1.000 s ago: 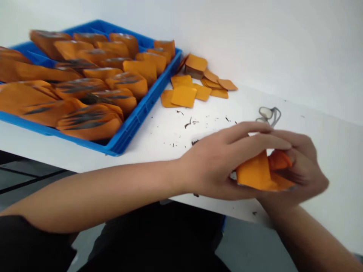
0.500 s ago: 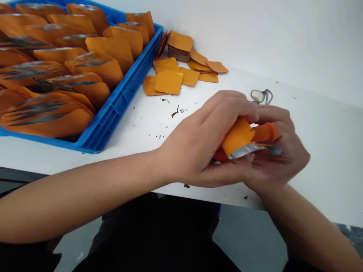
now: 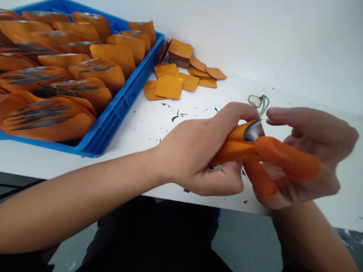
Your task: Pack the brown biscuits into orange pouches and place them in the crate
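Note:
My left hand (image 3: 198, 151) is closed around an orange foil pouch (image 3: 236, 145), whose silvery inner side shows at the end facing right. On the right, my right hand (image 3: 306, 158) wears orange finger covers (image 3: 289, 156) on thumb and forefinger. Those two fingertips pinch at the pouch's right end, while the other fingers are raised and bent away from it. What the pouch contains is hidden. Both hands are above the front part of the white table (image 3: 136, 166).
A blue crate (image 3: 124, 102) full of upright orange pouches (image 3: 113, 56) stands at the left. Flat orange squares (image 3: 169, 87) lie beside it, some stacked. Behind my hands is a small grey looped item with a pale oval (image 3: 255, 101). Dark scraps (image 3: 176, 116) are scattered about.
My right hand has moved away to the right from its cupped place against the left, and its covered fingers now show. The pouch's silvery end has turned toward the right.

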